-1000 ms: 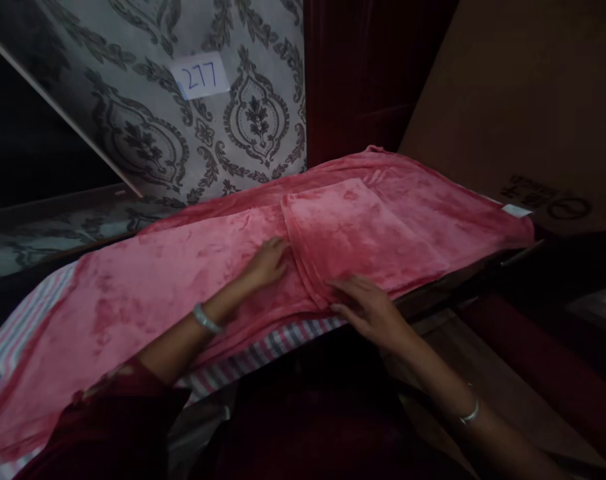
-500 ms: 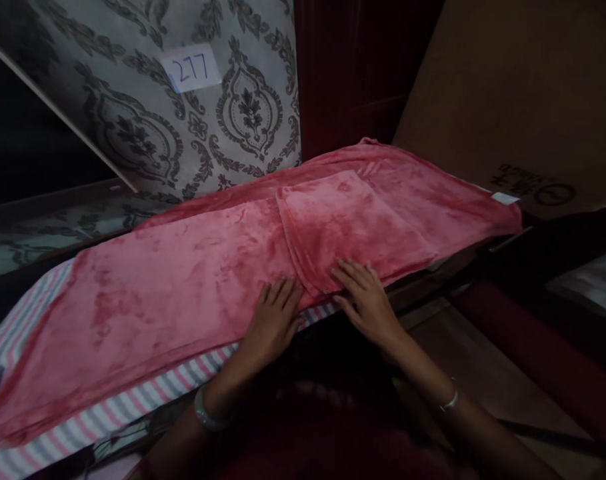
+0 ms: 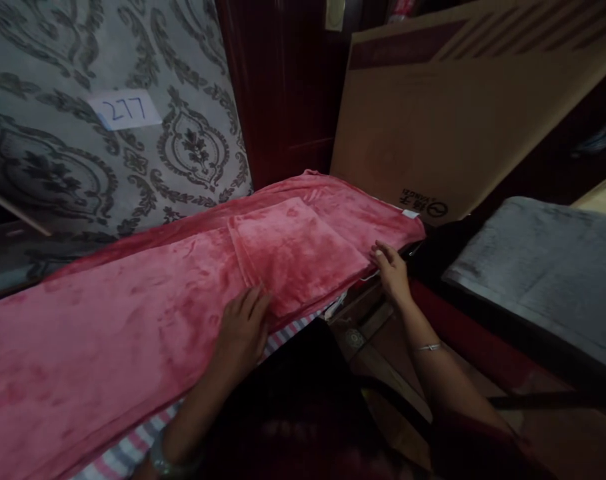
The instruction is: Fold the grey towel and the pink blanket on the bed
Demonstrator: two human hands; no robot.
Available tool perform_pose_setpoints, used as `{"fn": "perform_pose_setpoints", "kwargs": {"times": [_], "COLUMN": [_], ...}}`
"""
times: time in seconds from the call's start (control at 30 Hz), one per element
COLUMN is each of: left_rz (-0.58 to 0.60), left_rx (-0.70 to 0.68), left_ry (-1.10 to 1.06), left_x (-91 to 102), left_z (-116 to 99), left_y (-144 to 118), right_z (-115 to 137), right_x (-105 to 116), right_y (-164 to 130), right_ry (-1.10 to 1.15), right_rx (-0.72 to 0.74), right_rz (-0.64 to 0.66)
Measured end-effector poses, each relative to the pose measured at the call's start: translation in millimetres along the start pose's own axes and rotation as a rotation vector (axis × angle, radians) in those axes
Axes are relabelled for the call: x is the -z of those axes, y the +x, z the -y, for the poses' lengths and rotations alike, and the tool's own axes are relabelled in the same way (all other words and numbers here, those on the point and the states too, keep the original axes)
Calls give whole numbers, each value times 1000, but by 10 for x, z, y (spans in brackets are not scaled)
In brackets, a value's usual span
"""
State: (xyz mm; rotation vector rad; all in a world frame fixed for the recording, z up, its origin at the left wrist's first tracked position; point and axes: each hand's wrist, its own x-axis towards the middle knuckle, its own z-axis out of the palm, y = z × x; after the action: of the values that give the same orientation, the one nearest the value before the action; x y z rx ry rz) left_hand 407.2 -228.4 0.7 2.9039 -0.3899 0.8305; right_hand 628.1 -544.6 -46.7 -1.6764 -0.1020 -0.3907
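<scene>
A pink plush blanket (image 3: pixel 117 333) lies stretched along a surface, with a folded square section (image 3: pixel 303 253) doubled over on top of it. My left hand (image 3: pixel 245 323) rests palm down at the left front corner of that fold, its fingers slightly bent on the fabric. At the right front edge of the blanket is my right hand (image 3: pixel 393 273), fingers loosely curved and apart, their tips at the cloth's edge. A small white label (image 3: pixel 410 214) shows at the blanket's far right corner. Beneath it, a striped cloth (image 3: pixel 133 443) peeks out along the front.
A patterned grey panel (image 3: pixel 197 143) with a paper marked 277 (image 3: pixel 125 109) stands behind the blanket. Next to it are a dark red door (image 3: pixel 277 87) and a large cardboard box (image 3: pixel 407 127). Grey fabric (image 3: pixel 543 267) lies on the right.
My right hand has moved right along the blanket's front edge, away from the fold's left corner. My left hand stays near that corner. The view has swung to the right.
</scene>
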Motion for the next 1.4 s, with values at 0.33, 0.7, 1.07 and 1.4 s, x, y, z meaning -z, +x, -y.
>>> {"fn": "perform_pose_setpoints", "kwargs": {"times": [0.33,0.7,1.07,1.4], "left_rz": [148,218,245,162], "left_rx": [-100,-63,14,283], "left_ry": [-183,-140,-284,-416], "left_x": [-35,-58,32,99], "left_z": [219,152,19,743], "left_y": [153,29,37,1111], "right_z": [-25,-255,-342,630], "right_x": [-226,-199,-207,-932], "right_y": [193,212,186,-287], "right_ry": [-222,-174,-327,-624], "right_rx": [-1,54,147,792], "right_rz": [374,367,359,528]}}
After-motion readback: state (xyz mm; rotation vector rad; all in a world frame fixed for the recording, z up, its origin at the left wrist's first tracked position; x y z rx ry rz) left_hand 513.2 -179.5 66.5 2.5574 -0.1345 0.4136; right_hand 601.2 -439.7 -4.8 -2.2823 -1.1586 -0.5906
